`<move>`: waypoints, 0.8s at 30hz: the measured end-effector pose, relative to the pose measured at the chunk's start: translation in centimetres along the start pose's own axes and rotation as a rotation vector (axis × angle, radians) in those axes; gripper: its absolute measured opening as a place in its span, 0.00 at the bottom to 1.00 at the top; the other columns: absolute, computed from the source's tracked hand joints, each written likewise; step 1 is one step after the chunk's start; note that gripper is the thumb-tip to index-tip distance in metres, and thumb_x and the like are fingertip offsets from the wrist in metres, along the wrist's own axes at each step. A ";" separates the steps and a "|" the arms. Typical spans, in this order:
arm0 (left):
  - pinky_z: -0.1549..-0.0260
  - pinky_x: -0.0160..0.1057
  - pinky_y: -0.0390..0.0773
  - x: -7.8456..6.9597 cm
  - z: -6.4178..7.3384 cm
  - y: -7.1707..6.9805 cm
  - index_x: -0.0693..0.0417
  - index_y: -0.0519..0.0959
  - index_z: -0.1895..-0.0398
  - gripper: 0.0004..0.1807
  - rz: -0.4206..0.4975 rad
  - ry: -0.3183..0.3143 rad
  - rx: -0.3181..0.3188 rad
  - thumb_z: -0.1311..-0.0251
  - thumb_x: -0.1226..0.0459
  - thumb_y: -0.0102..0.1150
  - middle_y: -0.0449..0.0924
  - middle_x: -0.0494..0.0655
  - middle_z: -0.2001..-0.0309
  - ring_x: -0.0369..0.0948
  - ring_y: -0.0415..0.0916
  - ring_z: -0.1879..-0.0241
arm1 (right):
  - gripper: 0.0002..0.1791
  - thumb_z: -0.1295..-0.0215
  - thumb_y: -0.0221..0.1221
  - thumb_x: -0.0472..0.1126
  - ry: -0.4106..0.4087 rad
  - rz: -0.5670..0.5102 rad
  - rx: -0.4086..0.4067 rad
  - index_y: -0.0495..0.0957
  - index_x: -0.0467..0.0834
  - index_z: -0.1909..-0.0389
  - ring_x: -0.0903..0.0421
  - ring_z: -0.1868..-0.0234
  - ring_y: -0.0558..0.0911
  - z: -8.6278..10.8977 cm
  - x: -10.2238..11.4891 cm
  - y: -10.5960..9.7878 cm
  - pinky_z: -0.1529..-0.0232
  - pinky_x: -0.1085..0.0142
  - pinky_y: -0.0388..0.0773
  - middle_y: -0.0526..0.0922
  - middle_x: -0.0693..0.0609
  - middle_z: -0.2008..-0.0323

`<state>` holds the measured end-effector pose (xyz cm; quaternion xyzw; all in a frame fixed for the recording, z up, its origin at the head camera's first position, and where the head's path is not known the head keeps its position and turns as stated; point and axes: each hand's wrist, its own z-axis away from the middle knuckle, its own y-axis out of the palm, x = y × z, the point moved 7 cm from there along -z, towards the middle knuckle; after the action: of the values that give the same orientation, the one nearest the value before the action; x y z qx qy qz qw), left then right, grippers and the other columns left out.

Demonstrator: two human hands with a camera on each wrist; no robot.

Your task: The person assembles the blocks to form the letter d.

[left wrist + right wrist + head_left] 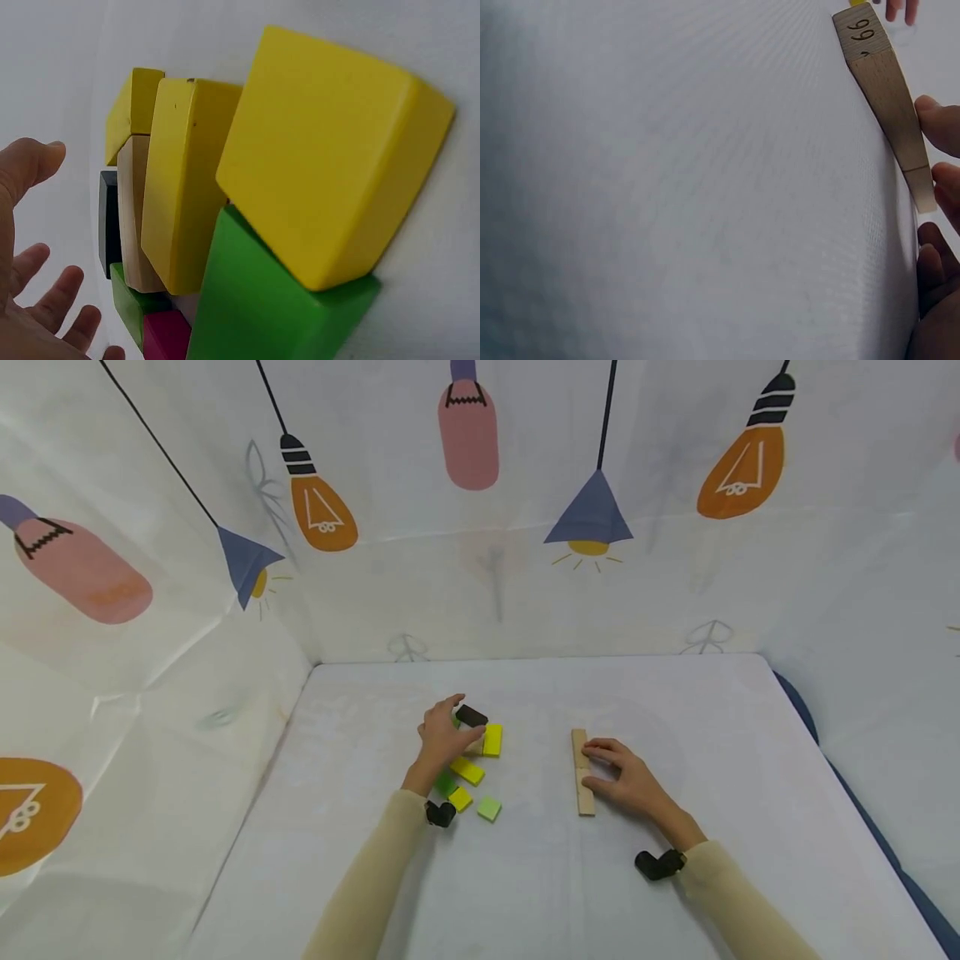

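Touching a wooden row with my right hand, spreading my left over colours

My right hand [626, 781] has its thumb and fingers at the right side of two wooden blocks, parted from one another and wrapped round nothing. Whether they press or merely brush the wood, the overlap makes hard to say. The far wooden block [579, 746] and the near wooden block [584, 800] meet end to end on the white table [525, 877], their shared long axis running away from me, nearly straight, the far end slightly to the left.

My left hand [444, 735] is spread wide with nothing in its hold, beside the coloured blocks. Between thumb and fingers, as seen from my head, lies the dark block [472, 716], its length slanting down to the right; the left wrist view shows a gap between my fingers and the pieces. That view alone reveals a magenta block [166, 335] and shows a plain wooden piece [139, 217] more fully.

Only the right wrist view shows the engraved marks [861, 30] on a wooden end face. From my head alone I see the pale green block [489, 809] lying apart, nearer me, and the lamp-printed sheet [465, 593] behind the table.
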<state>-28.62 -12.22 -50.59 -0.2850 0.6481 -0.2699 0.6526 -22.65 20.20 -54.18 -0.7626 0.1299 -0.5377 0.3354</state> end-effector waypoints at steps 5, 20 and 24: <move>0.34 0.64 0.58 0.4 -0.7 0.3 0.49 0.67 0.25 0.41 -0.035 -0.070 0.018 0.41 0.52 0.72 0.73 0.56 0.31 0.60 0.64 0.31 | 0.28 0.39 0.73 0.42 0.003 -0.004 -0.002 0.81 0.39 0.38 0.39 0.31 0.74 0.0 0.0 0.0 0.36 0.45 0.72 0.77 0.42 0.36; 0.32 0.63 0.58 1.0 -1.1 1.0 0.54 0.70 0.27 0.41 -0.090 -0.151 0.035 0.44 0.51 0.71 0.72 0.61 0.34 0.60 0.64 0.34 | 0.28 0.39 0.73 0.43 -0.006 0.014 -0.009 0.81 0.40 0.38 0.39 0.32 0.74 0.2 -0.3 0.3 0.34 0.48 0.72 0.78 0.44 0.36; 0.33 0.62 0.59 1.4 -1.2 1.3 0.54 0.70 0.28 0.41 -0.140 -0.165 0.047 0.43 0.49 0.70 0.70 0.61 0.33 0.58 0.64 0.35 | 0.28 0.40 0.73 0.43 -0.003 0.010 -0.012 0.81 0.40 0.38 0.40 0.31 0.74 0.3 -0.3 0.3 0.34 0.46 0.72 0.78 0.44 0.36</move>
<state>-29.79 -12.31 -52.51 -0.3355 0.5642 -0.3057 0.6897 -22.45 20.19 -54.64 -0.7646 0.1364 -0.5343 0.3336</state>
